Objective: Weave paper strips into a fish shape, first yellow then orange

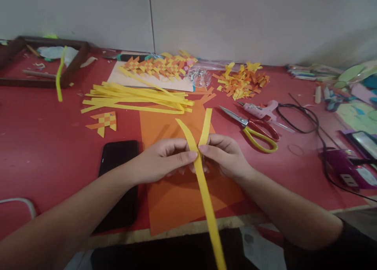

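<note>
Over an orange sheet point(173, 207), my left hand point(169, 158) pinches a long yellow paper strip point(207, 199) between thumb and fingers. The strip's lower end hangs past the table's front edge. My right hand point(224, 156) pinches a shorter yellow length point(205, 128) that points up and away, close beside the first. Both thumbs lie near each other where the yellow pieces meet; whether these are one folded strip or two, I cannot tell. A pile of yellow strips point(135, 97) lies behind my hands. Left of them is a woven orange and yellow fish point(106, 121).
A black phone point(119, 156) lies under my left forearm. Scissors point(256, 132) and a pink glue gun point(260, 109) lie to the right, near a black cable point(318, 124). Paper scraps point(243, 81), woven pieces point(159, 67) and a dark frame point(32, 81) are at the back.
</note>
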Available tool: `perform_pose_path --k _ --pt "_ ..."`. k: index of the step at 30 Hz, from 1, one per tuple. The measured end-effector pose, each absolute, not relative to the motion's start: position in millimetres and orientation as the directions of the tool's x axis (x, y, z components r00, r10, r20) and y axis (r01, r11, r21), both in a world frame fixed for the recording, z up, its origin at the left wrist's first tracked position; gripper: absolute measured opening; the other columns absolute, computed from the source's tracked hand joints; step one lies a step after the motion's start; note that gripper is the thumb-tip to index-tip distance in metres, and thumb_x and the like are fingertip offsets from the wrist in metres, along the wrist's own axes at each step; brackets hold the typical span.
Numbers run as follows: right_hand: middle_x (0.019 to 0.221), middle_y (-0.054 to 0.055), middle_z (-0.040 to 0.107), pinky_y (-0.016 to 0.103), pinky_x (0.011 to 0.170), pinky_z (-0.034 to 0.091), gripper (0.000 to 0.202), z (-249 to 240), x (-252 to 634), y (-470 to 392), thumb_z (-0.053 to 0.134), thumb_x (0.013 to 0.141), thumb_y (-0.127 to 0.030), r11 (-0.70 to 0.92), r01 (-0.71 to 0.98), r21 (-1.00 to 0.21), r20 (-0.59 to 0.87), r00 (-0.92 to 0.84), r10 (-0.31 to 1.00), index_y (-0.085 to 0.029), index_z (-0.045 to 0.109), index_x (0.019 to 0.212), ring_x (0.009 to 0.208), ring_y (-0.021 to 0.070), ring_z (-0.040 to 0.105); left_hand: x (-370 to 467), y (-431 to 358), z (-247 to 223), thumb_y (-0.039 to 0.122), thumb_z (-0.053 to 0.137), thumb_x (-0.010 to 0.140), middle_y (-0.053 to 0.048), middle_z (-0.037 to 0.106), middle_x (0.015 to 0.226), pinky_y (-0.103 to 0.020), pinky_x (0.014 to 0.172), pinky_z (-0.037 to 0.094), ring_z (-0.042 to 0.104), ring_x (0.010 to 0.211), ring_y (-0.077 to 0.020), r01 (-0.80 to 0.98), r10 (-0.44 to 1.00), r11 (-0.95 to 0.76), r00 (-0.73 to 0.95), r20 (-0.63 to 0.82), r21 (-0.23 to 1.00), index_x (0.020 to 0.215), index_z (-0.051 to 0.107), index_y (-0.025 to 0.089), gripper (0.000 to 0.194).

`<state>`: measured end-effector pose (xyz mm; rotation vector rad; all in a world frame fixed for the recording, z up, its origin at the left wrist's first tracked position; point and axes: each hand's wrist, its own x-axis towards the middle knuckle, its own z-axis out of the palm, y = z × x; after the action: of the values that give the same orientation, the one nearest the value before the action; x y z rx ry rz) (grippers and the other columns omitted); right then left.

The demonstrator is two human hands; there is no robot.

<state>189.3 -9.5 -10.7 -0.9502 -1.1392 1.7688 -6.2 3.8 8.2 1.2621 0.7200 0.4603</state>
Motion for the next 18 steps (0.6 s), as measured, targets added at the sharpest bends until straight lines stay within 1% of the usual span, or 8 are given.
perform_pose_path --k 3,6,11,15,18 --pt "0.056 0.001 0.063 0.020 0.043 0.046 0.024 -10.9 190.5 -10.4 0.071 0.081 -0.035 -0.304 -0.244 -0.921 -0.160 -0.475 0.865 -0.014 0.065 0.072 0.046 0.0103 0.058 -5.0 3.8 8.2 0.032 0.055 0.090 0.000 0.061 0.072 -0.016 0.047 0.036 0.048 0.055 -0.0065 0.068 0.691 0.215 0.694 -0.201 0.974 0.081 0.060 0.016 0.019" --pt "0.057 0.001 0.064 0.020 0.044 0.045 0.022 -10.8 190.7 -11.2 0.072 0.080 -0.034 -0.310 -0.235 -0.921 -0.156 -0.507 0.848 -0.014 0.066 0.073 0.047 0.0095 0.057 -4.4 4.0 7.8 0.031 0.055 0.090 0.000 0.061 0.071 -0.016 0.048 0.038 0.050 0.056 -0.0070 0.068 0.697 0.174 0.697 -0.172 0.982 0.081 0.060 0.016 0.019" --pt "0.055 -0.001 0.062 0.020 0.042 0.043 0.021 -11.6 190.2 -11.4 0.074 0.079 -0.033 -0.266 -0.213 -0.940 -0.141 -0.468 0.872 -0.014 0.065 0.072 0.045 0.0087 0.054 -4.0 5.1 8.2 0.032 0.057 0.089 0.001 0.060 0.069 -0.017 0.050 0.041 0.051 0.055 -0.0069 0.068 0.715 0.147 0.682 -0.153 0.987 0.075 0.059 0.016 0.021" --pt "0.056 -0.001 0.062 0.020 0.041 0.043 0.022 -12.0 189.6 -10.1 0.073 0.079 -0.034 -0.230 -0.212 -0.950 -0.123 -0.422 0.898 -0.015 0.065 0.072 0.043 0.0081 0.054 -3.8 6.2 8.7 0.034 0.060 0.087 0.003 0.058 0.066 -0.017 0.048 0.039 0.049 0.053 -0.0065 0.027 0.748 0.182 0.645 -0.156 0.983 0.078 0.061 0.017 0.020" --pt "0.057 0.000 0.065 0.020 0.040 0.042 0.022 -10.2 188.4 -9.2 0.072 0.080 -0.034 -0.205 -0.224 -0.953 -0.107 -0.384 0.917 -0.016 0.065 0.071 0.042 0.0075 0.053 -5.1 5.4 8.3 0.038 0.058 0.089 0.002 0.059 0.068 -0.017 0.047 0.038 0.049 0.054 -0.0065 0.044 0.757 0.212 0.625 -0.193 0.976 0.080 0.061 0.016 0.024"
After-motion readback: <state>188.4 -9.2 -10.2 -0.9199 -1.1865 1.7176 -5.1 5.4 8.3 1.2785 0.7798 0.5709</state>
